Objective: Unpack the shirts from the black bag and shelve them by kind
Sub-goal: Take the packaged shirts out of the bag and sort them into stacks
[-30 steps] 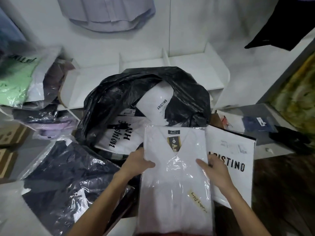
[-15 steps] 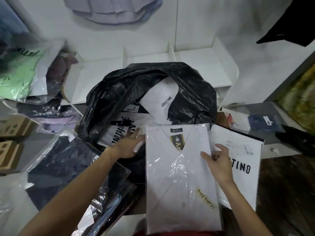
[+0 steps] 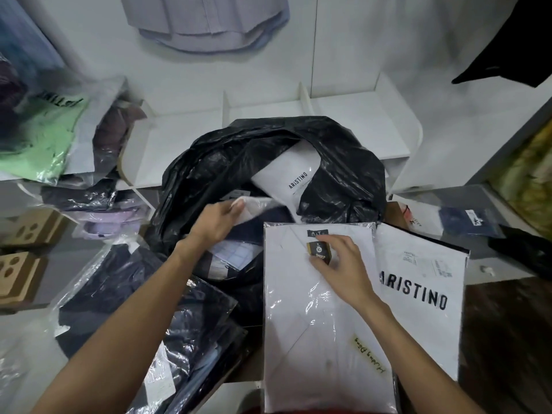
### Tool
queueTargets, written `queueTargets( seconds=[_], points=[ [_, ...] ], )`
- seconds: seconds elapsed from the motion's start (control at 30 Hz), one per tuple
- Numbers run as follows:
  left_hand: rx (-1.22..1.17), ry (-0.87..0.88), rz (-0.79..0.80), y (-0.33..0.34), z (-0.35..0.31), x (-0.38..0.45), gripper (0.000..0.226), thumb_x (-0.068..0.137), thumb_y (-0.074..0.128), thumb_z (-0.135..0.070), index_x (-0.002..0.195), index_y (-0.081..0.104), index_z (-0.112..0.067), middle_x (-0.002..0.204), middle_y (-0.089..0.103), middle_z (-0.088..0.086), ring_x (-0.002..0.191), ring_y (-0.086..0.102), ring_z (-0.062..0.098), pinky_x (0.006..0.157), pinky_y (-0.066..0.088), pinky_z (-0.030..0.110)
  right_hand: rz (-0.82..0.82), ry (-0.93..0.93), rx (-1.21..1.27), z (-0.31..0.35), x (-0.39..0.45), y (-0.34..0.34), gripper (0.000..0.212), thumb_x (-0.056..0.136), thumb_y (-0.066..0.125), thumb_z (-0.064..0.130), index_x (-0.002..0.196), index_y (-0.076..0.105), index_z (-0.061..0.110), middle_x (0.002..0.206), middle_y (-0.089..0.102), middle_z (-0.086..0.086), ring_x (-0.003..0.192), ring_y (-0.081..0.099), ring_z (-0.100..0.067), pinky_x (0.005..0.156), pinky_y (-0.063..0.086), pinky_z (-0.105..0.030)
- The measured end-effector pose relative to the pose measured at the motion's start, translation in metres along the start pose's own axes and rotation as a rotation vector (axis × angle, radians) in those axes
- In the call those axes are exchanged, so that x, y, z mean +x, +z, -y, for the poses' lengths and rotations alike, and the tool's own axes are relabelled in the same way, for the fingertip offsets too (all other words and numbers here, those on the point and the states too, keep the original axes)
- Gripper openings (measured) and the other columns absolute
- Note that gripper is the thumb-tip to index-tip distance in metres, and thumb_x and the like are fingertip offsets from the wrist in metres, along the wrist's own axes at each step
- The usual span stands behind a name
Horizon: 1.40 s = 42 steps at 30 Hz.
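The black bag (image 3: 337,174) lies open in the middle, with several wrapped shirts inside. My left hand (image 3: 216,224) reaches into the bag and grips the edge of a white packet (image 3: 257,206). Another white packet marked ARISTINO (image 3: 286,177) sticks up from the bag's back. A white shirt in clear wrap (image 3: 310,330) lies in front of the bag. My right hand (image 3: 343,267) rests flat on it with fingers spread, beside its XL tag (image 3: 319,249). A white ARISTINO packet (image 3: 424,294) lies partly under the white shirt on the right.
White shelf compartments (image 3: 263,127) stand behind the bag. Dark wrapped shirts (image 3: 125,294) are piled at the left front. Green (image 3: 41,135) and purple (image 3: 107,219) wrapped shirts sit on the left shelves. Wrapped items (image 3: 466,219) lie on the right. Shirts hang on the wall above.
My left hand left the white shirt's edge, went into the bag and took hold of a white packet. My right hand slid from the shirt's right edge up to its collar tag.
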<state>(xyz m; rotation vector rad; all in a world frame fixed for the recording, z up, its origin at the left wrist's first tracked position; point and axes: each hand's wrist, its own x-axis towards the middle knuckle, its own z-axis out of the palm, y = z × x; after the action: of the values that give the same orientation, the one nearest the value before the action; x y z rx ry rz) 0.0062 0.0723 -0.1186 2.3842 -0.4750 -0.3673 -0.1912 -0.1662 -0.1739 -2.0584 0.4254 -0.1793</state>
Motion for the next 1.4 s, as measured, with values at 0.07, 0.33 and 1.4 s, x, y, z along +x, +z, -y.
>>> queueTargets(
  seconds=[0.07, 0.33, 1.4],
  points=[
    [-0.029, 0.016, -0.077, -0.010, -0.012, -0.004, 0.052, 0.104, 0.043, -0.058, 0.117, 0.072, -0.017, 0.109, 0.075, 0.007, 0.108, 0.068, 0.025, 0.096, 0.052, 0.042, 0.033, 0.025, 0.008, 0.005, 0.005, 0.006, 0.040, 0.088, 0.079, 0.033, 0.125, 0.065, 0.037, 0.123, 0.054, 0.015, 0.124, 0.047, -0.013, 0.101, 0.036, -0.012],
    [-0.563, 0.027, -0.309, -0.047, -0.069, -0.037, 0.046, 0.107, 0.040, -0.051, 0.095, 0.070, -0.018, 0.079, 0.068, -0.017, 0.073, 0.060, 0.000, 0.075, 0.049, 0.023, 0.260, 0.089, 0.228, 0.059, 0.020, 0.017, 0.074, 0.074, 0.086, 0.057, 0.136, 0.047, 0.059, 0.143, 0.049, 0.021, 0.126, 0.052, -0.003, 0.098, 0.043, -0.019],
    [-0.118, -0.193, 0.302, 0.054, -0.075, -0.078, 0.039, 0.090, 0.062, -0.051, 0.101, 0.072, -0.015, 0.098, 0.077, 0.001, 0.086, 0.075, 0.019, 0.085, 0.061, 0.044, -0.211, 0.356, 0.353, -0.007, -0.018, -0.065, 0.059, 0.078, 0.089, 0.032, 0.127, 0.060, 0.020, 0.114, 0.075, 0.003, 0.096, 0.074, -0.010, 0.077, 0.059, -0.027]
  ],
)
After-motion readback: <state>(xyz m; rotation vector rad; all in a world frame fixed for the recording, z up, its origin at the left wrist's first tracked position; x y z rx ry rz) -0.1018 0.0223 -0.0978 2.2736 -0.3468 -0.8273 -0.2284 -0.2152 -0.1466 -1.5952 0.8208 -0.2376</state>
